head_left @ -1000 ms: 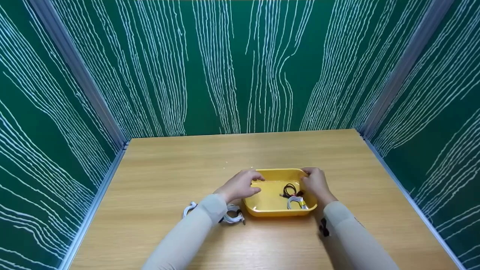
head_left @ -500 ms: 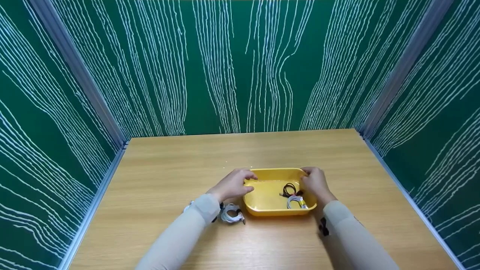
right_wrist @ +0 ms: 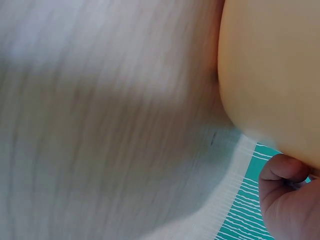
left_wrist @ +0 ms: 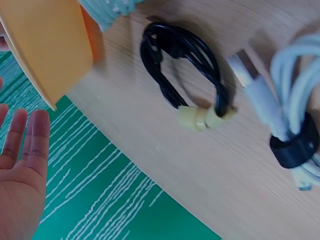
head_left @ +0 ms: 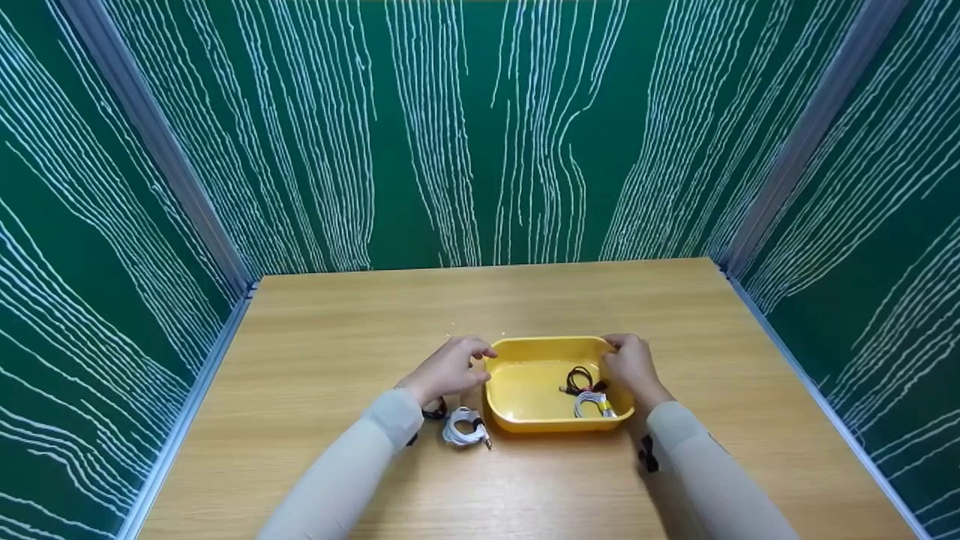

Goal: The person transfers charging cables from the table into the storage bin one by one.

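A yellow plastic tub (head_left: 559,426) stands on the table. My right hand (head_left: 632,369) grips its right end at the far corner; in the right wrist view that hand (right_wrist: 292,205) curls at the rim. My left hand (head_left: 448,369) is raised beside the tub's left end, fingers extended; the left wrist view shows the hand (left_wrist: 22,187) holding nothing. Inside the tub lie a coiled black cable (head_left: 571,381) and a coiled white cable (head_left: 579,406) with a yellow tie. Beside my left wrist is another black cable coil (left_wrist: 212,72), bound with a pale yellow tie.
A white cable coil (head_left: 452,430) lies left of the tub's near corner. Another white cable (left_wrist: 262,97) with a USB plug and black strap shows in the left wrist view; my left sleeve (head_left: 349,457) hides it in the head view. Green walls (head_left: 420,135) with white lines enclose the table.
My left hand has drawn back leftward from over the tub to outside its left rim, uncovering a black cable coil. My right hand and the tub stay in place.
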